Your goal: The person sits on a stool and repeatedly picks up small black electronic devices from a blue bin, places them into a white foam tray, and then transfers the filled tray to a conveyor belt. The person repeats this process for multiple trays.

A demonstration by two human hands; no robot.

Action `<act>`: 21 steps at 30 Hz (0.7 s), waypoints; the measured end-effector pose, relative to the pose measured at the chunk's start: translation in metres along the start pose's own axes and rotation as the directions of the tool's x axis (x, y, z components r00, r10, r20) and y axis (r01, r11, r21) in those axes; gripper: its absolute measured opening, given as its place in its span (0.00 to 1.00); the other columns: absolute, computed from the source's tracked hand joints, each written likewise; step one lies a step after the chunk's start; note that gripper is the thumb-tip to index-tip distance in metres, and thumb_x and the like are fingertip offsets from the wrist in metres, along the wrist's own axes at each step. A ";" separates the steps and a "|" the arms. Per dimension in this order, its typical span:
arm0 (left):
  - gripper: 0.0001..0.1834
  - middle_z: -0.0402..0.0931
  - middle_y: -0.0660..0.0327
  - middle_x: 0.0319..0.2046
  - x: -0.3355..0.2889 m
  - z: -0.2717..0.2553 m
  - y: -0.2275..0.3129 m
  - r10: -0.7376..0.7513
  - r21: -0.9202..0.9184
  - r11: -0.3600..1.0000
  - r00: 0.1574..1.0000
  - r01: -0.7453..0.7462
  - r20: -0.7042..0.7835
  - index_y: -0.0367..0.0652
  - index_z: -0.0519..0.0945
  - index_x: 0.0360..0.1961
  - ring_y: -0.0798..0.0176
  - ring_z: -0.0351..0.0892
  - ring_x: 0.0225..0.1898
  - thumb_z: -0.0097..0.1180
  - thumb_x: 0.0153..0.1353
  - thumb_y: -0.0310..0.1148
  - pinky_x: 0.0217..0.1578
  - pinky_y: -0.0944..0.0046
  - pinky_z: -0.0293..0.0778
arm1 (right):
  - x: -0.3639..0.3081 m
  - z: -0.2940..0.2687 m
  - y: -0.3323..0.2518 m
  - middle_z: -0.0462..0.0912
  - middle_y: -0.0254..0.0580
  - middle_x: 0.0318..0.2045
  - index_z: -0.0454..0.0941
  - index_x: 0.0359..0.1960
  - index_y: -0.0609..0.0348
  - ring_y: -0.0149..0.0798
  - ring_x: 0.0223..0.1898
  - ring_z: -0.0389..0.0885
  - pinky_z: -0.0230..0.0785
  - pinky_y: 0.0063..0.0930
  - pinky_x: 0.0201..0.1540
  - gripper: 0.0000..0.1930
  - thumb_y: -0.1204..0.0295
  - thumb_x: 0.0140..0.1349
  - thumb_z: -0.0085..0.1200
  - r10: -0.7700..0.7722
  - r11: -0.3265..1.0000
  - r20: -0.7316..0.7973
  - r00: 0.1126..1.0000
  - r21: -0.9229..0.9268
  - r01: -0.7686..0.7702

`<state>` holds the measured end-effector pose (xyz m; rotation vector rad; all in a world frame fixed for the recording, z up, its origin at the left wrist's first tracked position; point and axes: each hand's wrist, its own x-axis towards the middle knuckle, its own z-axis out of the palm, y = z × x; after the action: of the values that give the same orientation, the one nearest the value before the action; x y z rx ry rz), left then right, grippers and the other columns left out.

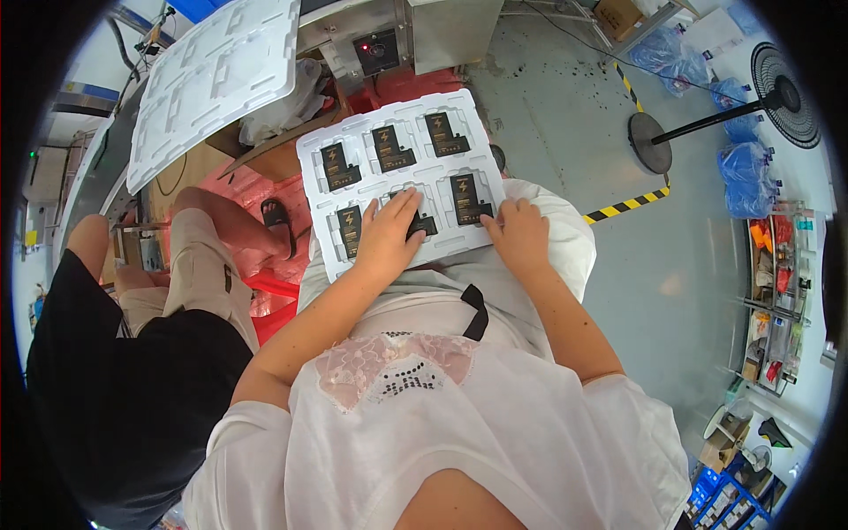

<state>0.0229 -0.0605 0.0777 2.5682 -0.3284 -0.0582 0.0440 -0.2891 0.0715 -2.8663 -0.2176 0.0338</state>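
A white molded plastic tray (424, 173) lies across my lap, with flat black L-shaped battery packs in its recesses. My left hand (386, 237) rests over the front middle recess, fingers stretched out, partly covering the battery pack (427, 225) there. At the tray's front right corner is my right hand (523, 237), thumb and fingers apart against the edge. Beside it lies the front right battery pack (468, 196); the front left battery pack (350, 228) sits next to my left hand. Three more, including the back middle battery pack (389, 146), fill the back row.
Another white tray (216, 79) leans at the upper left, above a cardboard box with plastic bags. A person in a black shirt (168, 389) sits close on my left. A metal cabinet (371, 53) stands ahead. To the right are a standing fan (651, 143) and shelves (777, 300).
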 end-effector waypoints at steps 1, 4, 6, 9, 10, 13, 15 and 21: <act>0.32 0.65 0.53 0.59 0.001 -0.003 -0.001 0.031 -0.034 0.999 0.998 -0.033 -0.053 0.41 0.68 0.57 0.51 0.63 0.61 0.62 0.49 0.30 0.62 0.47 0.53 | 0.004 -0.010 -0.002 0.73 0.42 0.37 0.75 0.34 0.57 0.46 0.40 0.72 0.61 0.42 0.38 0.14 0.62 0.52 0.59 0.022 1.000 -0.008 1.000 0.002 -0.022; 0.23 0.72 0.48 0.52 0.007 -0.024 -0.004 0.069 -0.219 0.969 0.974 -0.118 -0.217 0.40 0.75 0.52 0.48 0.72 0.54 0.61 0.53 0.30 0.56 0.58 0.66 | 0.007 -0.030 -0.009 0.73 0.40 0.43 0.76 0.39 0.55 0.45 0.45 0.70 0.60 0.41 0.41 0.14 0.67 0.51 0.60 -0.114 0.992 -0.059 0.992 0.043 0.116; 0.24 0.71 0.48 0.54 0.013 -0.047 -0.007 -0.262 -0.566 0.814 0.951 0.128 -0.163 0.38 0.73 0.54 0.50 0.69 0.57 0.59 0.57 0.35 0.57 0.56 0.65 | 0.006 -0.025 -0.006 0.73 0.38 0.46 0.77 0.43 0.54 0.45 0.48 0.70 0.61 0.41 0.43 0.16 0.71 0.50 0.59 -0.237 0.969 -0.065 0.969 0.057 0.240; 0.32 0.66 0.48 0.58 0.029 -0.105 -0.009 -0.476 -0.940 0.301 0.879 0.160 -0.002 0.34 0.64 0.60 0.51 0.64 0.61 0.54 0.62 0.44 0.59 0.50 0.62 | 0.013 -0.010 0.010 0.73 0.38 0.48 0.78 0.45 0.53 0.45 0.51 0.69 0.61 0.41 0.46 0.18 0.75 0.49 0.58 -0.369 0.929 -0.009 0.930 0.027 0.369; 0.35 0.63 0.47 0.60 0.034 -0.119 -0.018 -0.465 -0.988 0.140 0.885 0.060 -0.012 0.33 0.58 0.63 0.50 0.62 0.62 0.53 0.62 0.46 0.60 0.47 0.61 | 0.017 -0.014 0.013 0.73 0.39 0.48 0.78 0.44 0.53 0.44 0.51 0.69 0.61 0.42 0.47 0.17 0.76 0.49 0.57 -0.409 0.913 0.009 0.913 0.012 0.409; 0.35 0.60 0.46 0.61 0.054 -0.164 -0.018 -0.480 -0.947 -0.253 0.876 -0.196 -0.053 0.32 0.54 0.63 0.49 0.60 0.63 0.49 0.65 0.44 0.62 0.44 0.59 | 0.025 -0.019 0.015 0.74 0.41 0.47 0.80 0.41 0.54 0.46 0.50 0.70 0.62 0.41 0.48 0.14 0.77 0.50 0.56 -0.472 0.881 -0.015 0.881 0.014 0.472; 0.29 0.61 0.46 0.60 0.067 -0.177 -0.027 -0.509 -0.901 -0.331 0.857 -0.282 -0.081 0.31 0.56 0.60 0.48 0.60 0.62 0.48 0.66 0.39 0.62 0.43 0.60 | 0.033 -0.021 0.010 0.75 0.42 0.45 0.80 0.41 0.54 0.47 0.49 0.71 0.62 0.40 0.48 0.13 0.76 0.51 0.56 -0.445 0.885 -0.092 0.891 0.106 0.453; 0.12 0.69 0.56 0.49 0.055 -0.160 -0.031 -0.462 -0.920 -0.299 0.882 -0.255 -0.094 0.36 0.67 0.49 0.53 0.68 0.56 0.45 0.67 0.29 0.54 0.48 0.71 | 0.064 -0.052 -0.034 0.79 0.43 0.42 0.78 0.43 0.61 0.42 0.45 0.76 0.64 0.33 0.49 0.11 0.75 0.58 0.55 -0.036 0.591 -0.082 0.996 0.802 0.088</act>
<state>0.1001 0.0344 0.1989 0.6559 0.2082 0.1602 0.1042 -0.2606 0.1309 -1.9249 -0.2161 0.0262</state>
